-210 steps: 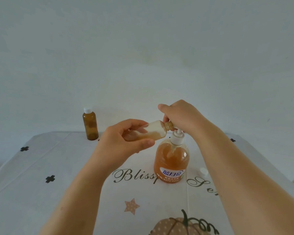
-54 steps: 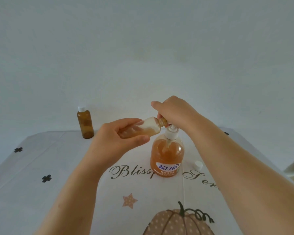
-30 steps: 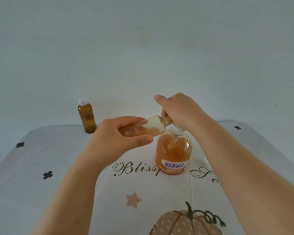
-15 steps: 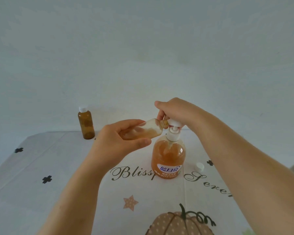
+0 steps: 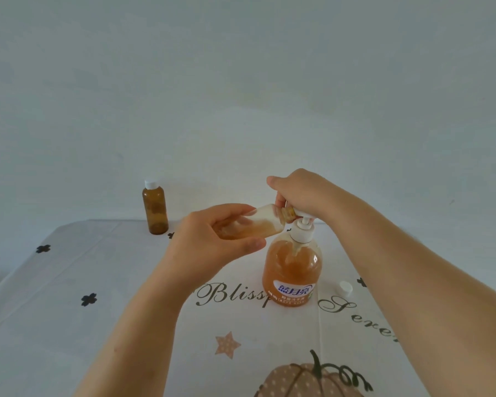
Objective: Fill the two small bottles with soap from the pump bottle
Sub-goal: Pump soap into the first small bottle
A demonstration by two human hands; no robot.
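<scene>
You have soft, even, rather dim light with a cool grey-green cast, and nothing shows where it comes from. The pump bottle (image 5: 292, 270) carries one small glint on its right shoulder and throws barely any shadow on the tablecloth (image 5: 69, 296). The lettering just in front of the bottle reads clearly. Further in front, toward the lower corners, the wide lens stretches your forearms (image 5: 441, 282).

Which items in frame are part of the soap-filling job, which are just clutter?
Job: pump bottle, right hand on its head; small bottle, tilted to the nozzle in the left hand; capped amber bottle at the back; loose white cap, likely the open bottle's.
Lying about: only the printed tablecloth.
</scene>
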